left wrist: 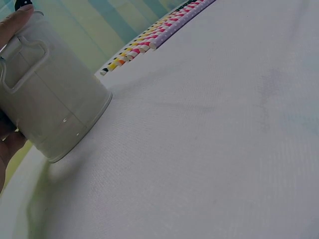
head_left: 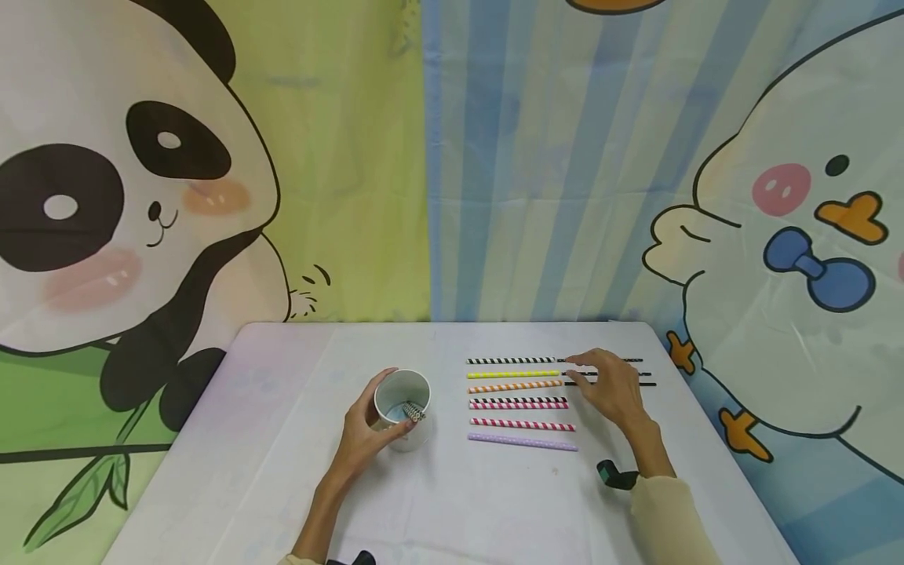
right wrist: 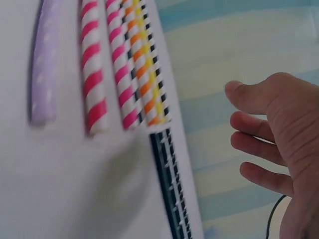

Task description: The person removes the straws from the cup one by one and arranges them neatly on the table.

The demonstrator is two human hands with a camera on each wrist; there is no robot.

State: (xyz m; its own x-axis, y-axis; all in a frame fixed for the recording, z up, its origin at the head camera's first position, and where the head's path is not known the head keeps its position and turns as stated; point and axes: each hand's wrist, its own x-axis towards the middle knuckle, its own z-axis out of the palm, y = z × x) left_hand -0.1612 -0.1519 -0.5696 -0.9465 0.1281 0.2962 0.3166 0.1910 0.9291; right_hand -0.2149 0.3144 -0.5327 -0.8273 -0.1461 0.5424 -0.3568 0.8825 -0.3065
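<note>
My left hand (head_left: pixel 363 431) grips a white cup (head_left: pixel 412 443), thumb on the near side and fingers around the far side. Inside it lies at least one black-and-white patterned straw (head_left: pixel 413 410). The left wrist view shows the cup's side handle (left wrist: pixel 25 64) and its tilt in that view. My right hand (head_left: pixel 613 388) hovers over black patterned straws (right wrist: pixel 167 184), its fingers loosely bent and holding nothing. Left of it lie a black-and-white straw (head_left: pixel 508 361), a yellow one (head_left: pixel 512 375), an orange-striped one (head_left: pixel 514 387), pink-striped ones (head_left: pixel 523 424) and a lilac dotted one (head_left: pixel 523 442).
All the loose straws lie roughly parallel on a white-covered table (head_left: pixel 282 455). Behind the table's far edge hangs a printed curtain (head_left: pixel 353 196) with a panda and a bird. Dark wrist devices (head_left: pixel 616 475) show near both wrists.
</note>
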